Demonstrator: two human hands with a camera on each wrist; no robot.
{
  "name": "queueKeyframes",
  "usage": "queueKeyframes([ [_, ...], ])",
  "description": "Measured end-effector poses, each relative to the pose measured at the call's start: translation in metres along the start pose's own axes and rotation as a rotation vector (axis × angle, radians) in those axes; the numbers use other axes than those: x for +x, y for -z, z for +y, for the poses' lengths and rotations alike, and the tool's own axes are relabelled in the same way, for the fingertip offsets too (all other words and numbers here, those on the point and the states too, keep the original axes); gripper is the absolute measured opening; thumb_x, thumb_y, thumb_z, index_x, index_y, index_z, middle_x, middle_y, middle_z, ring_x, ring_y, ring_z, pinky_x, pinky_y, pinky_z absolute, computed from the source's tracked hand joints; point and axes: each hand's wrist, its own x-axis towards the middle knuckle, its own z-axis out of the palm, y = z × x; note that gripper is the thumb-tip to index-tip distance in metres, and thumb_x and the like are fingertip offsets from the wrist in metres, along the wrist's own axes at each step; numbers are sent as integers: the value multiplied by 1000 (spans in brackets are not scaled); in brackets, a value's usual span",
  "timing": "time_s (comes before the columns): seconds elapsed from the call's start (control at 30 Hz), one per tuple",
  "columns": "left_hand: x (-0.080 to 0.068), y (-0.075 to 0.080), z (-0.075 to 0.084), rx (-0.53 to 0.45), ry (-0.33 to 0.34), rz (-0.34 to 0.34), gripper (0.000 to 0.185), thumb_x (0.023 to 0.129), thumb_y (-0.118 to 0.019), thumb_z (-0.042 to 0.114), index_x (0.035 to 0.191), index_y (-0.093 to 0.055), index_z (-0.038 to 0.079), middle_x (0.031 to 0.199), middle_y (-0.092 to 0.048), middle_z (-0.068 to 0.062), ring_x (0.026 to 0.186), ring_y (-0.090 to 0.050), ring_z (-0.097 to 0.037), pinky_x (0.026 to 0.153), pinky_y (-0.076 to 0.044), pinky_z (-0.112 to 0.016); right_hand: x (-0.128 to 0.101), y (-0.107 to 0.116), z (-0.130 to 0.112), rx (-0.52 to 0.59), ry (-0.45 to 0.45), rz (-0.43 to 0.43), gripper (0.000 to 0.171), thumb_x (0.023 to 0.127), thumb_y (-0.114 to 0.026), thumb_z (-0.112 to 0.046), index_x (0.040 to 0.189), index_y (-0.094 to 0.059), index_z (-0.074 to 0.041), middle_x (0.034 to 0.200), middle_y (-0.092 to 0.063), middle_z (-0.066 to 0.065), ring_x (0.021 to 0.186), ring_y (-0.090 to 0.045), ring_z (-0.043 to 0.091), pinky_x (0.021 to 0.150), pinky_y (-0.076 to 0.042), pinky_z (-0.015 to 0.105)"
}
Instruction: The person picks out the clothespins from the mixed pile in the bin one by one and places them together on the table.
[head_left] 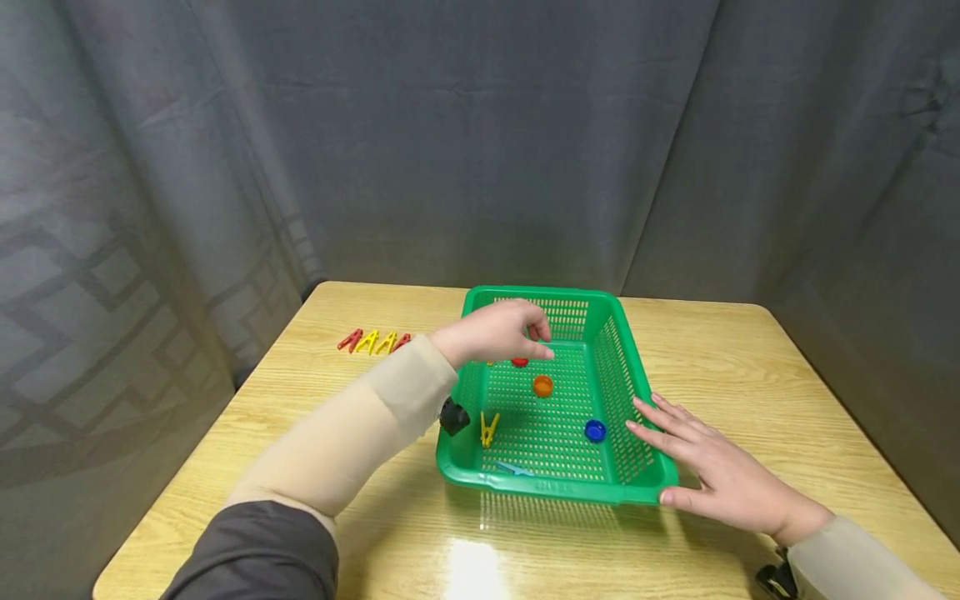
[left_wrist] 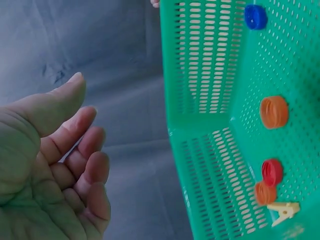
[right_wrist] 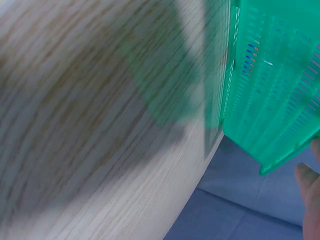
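Note:
My left hand point(head_left: 504, 332) hovers over the back part of a green plastic basket point(head_left: 558, 486), its fingers loosely bent around nothing, as the left wrist view also shows. My right hand point(head_left: 723, 475) rests with fingers spread on the basket's right rim near the front corner. Inside the basket lie a blue bottle cap point(head_left: 596, 431), an orange cap point(head_left: 543, 386) and a red cap point(left_wrist: 272, 172) beside a second orange cap point(left_wrist: 265, 193). A yellow clothespin point(head_left: 489, 430) and a light blue clothespin point(head_left: 514, 469) are near the basket's front left. Another yellow clothespin point(left_wrist: 285, 212) sits by the far caps, mostly hidden in the head view.
Left of the basket, a row of red and yellow clothespins point(head_left: 367, 341) lies on the wooden table point(head_left: 315, 433); my left arm partly overlaps the row's right end. Grey curtains point(head_left: 480, 150) hang behind and on both sides of the table.

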Motion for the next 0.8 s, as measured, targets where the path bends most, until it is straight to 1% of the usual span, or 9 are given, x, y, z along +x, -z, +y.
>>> queueKeyframes([
  [0.13, 10, -11, 1, 34, -24, -54, 19, 88, -71, 35, 96, -63, 20, 97, -59, 8, 88, -53, -10, 79, -44, -25, 1, -1, 0, -1, -2, -2, 80, 78, -76, -42, 147, -42, -18, 156, -28, 9, 145, -16, 26, 112, -2, 18],
  [0.27, 16, -22, -4, 47, -20, -129, 16, 89, -71, 32, 92, -63, 19, 90, -60, 7, 82, -52, -11, 73, -44, -25, 2, -2, 0, 2, -4, -3, 81, 78, -77, -41, 147, -42, -18, 156, -28, 9, 145, -16, 26, 112, -2, 17],
  [0.37, 20, -31, -10, 68, 14, -200, 16, 89, -70, 31, 87, -62, 18, 86, -60, 6, 75, -50, -12, 68, -43, -26, 2, -2, 0, 2, -4, -3, 80, 78, -76, -42, 147, -42, -18, 156, -28, 9, 146, -15, 25, 112, -1, 17],
  [0.5, 24, -43, -15, 206, 98, -301, 18, 88, -71, 34, 87, -63, 18, 87, -61, 7, 75, -51, -11, 67, -44, -26, 2, -2, 0, 1, -3, -2, 80, 79, -76, -43, 147, -42, -18, 156, -27, 9, 146, -15, 26, 112, -1, 18],
  [0.53, 25, -46, -15, 254, 114, -324, 19, 88, -71, 35, 91, -65, 17, 90, -62, 7, 78, -53, -10, 69, -45, -27, 2, -2, 0, 0, -3, -1, 80, 79, -75, -43, 147, -42, -18, 156, -27, 9, 145, -15, 26, 112, -1, 18],
  [0.6, 26, -52, -15, 346, 153, -360, 26, 88, -71, 37, 102, -67, 16, 102, -65, 6, 89, -58, -11, 78, -48, -28, 2, -2, -1, 1, -4, 0, 80, 79, -75, -43, 147, -42, -18, 156, -28, 9, 145, -15, 26, 111, -1, 18],
  [0.67, 26, -56, -13, 421, 195, -374, 35, 87, -71, 38, 113, -66, 15, 115, -64, 4, 105, -59, -15, 93, -45, -35, 2, -1, -1, 0, -5, 1, 80, 79, -75, -43, 146, -42, -18, 156, -28, 9, 145, -15, 26, 111, -1, 17],
  [0.73, 25, -59, -12, 478, 241, -384, 40, 86, -72, 39, 119, -65, 16, 127, -60, 3, 120, -52, -22, 102, -39, -42, 2, -1, -1, -1, -4, 2, 79, 79, -75, -44, 146, -43, -18, 156, -28, 8, 146, -15, 25, 111, -1, 17],
  [0.8, 24, -61, -10, 520, 299, -395, 41, 84, -73, 40, 118, -66, 18, 133, -57, 1, 126, -45, -28, 105, -35, -48, 2, -1, -2, 0, -3, 4, 79, 79, -75, -44, 146, -42, -18, 156, -28, 8, 146, -15, 25, 111, -1, 17],
])
